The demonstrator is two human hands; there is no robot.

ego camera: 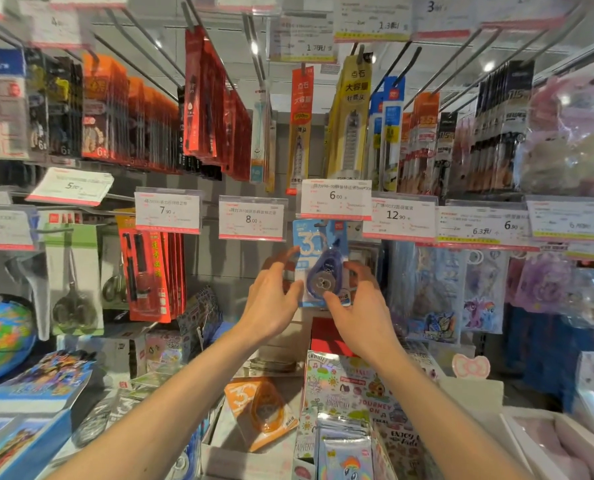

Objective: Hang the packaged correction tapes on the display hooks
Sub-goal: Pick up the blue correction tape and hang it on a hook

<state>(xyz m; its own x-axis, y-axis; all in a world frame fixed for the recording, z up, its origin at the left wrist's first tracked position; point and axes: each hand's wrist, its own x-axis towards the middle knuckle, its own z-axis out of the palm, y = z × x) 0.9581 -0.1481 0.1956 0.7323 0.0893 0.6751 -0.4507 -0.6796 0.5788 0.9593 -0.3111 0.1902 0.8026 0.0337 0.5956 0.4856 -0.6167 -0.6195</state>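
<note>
A blue packaged correction tape (318,261) hangs upright under the 6.00 price tag (335,199), its top tucked behind the tag. My right hand (356,303) pinches the pack's lower right edge between thumb and fingers. My left hand (275,292) is at the pack's left edge with fingers spread and loosely bent; its fingertips reach the card. An orange packaged correction tape (259,410) lies in a white box (226,455) below. The hook itself is hidden behind the price tag.
Price tags for 7.90 (167,211), 8.00 (252,218) and 12.90 (397,216) flank the slot. Red pen packs (150,275) hang to the left, sticker sheets (434,296) to the right. A globe (1,337) and sticker books (344,403) sit on the shelf below.
</note>
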